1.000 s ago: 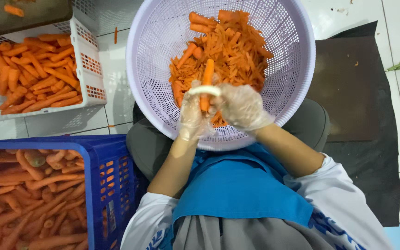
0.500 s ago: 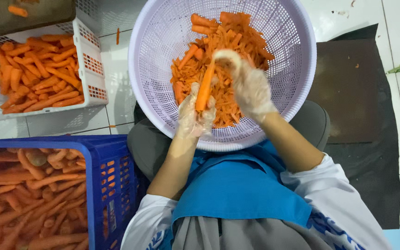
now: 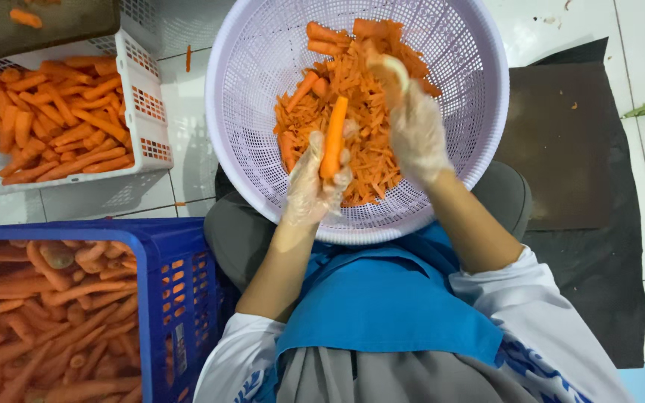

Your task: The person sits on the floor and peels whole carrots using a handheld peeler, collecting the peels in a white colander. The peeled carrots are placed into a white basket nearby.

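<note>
We are looking straight down from our own head. At far left, a white perforated plastic crate (image 3: 143, 112) is sitting on the white tiled floor, holding smooth bright orange carrots. Below it, at lower left, a blue slotted plastic crate (image 3: 181, 298) is holding duller, rougher carrots.

Moving right, our left hand (image 3: 311, 186), in a thin clear plastic glove, is closing its fingers around the lower end of a long orange carrot (image 3: 334, 134). The carrot is standing nearly upright, tip pointing away from us, over the round lilac plastic mesh basket (image 3: 248, 89) resting on our lap. The left forearm is rising from the lower left, wrist bent slightly back.

Further right, our right hand (image 3: 416, 134), also gloved, is curling shut on a pale-handled peeler (image 3: 396, 71), lifted beyond the carrot's tip and apart from it, above a heap of orange peel shavings (image 3: 367, 149). The right forearm is angling in from the lower right.

We judge that the blade could nick our left fingertips, because they are gripping near the stroke's path and the glove looks slippery. The carrot could also slide out, and the basket could tip off our knees if we are pressing unevenly.

At far right, a dark floor mat (image 3: 561, 149) is lying flat.
</note>
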